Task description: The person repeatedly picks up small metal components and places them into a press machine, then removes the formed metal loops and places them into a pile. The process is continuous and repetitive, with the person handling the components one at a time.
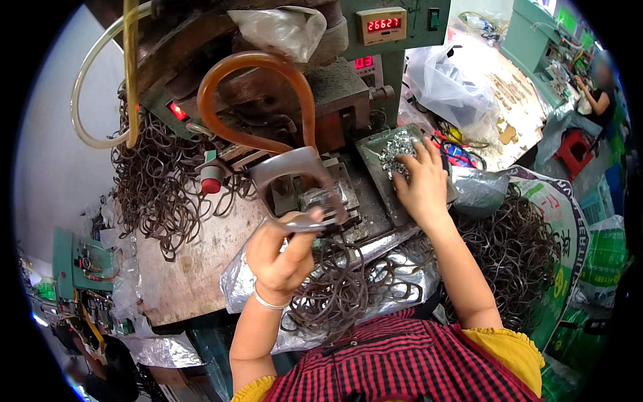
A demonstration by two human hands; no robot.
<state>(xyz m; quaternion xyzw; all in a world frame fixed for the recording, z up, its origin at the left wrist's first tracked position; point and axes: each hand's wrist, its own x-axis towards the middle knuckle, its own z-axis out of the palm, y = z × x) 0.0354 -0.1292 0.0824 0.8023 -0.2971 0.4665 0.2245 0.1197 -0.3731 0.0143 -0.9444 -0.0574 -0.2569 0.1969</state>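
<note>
My left hand is closed on the lower edge of a grey metal loop, a thin rounded-square band. The loop stands tilted in front of the machine's metal fixture and hides part of it. Over on the right, my right hand reaches with parted fingers over a pile of small shiny metal pieces. The pile lies on a dark green tray beside the fixture. Whether a fingertip pinches one of the pieces is too small to see.
A press-like machine with a brown hose stands ahead. A red button sits left of the fixture. Dark loops lie heaped at left, in front and in a sack at right. Farther right, a person sits.
</note>
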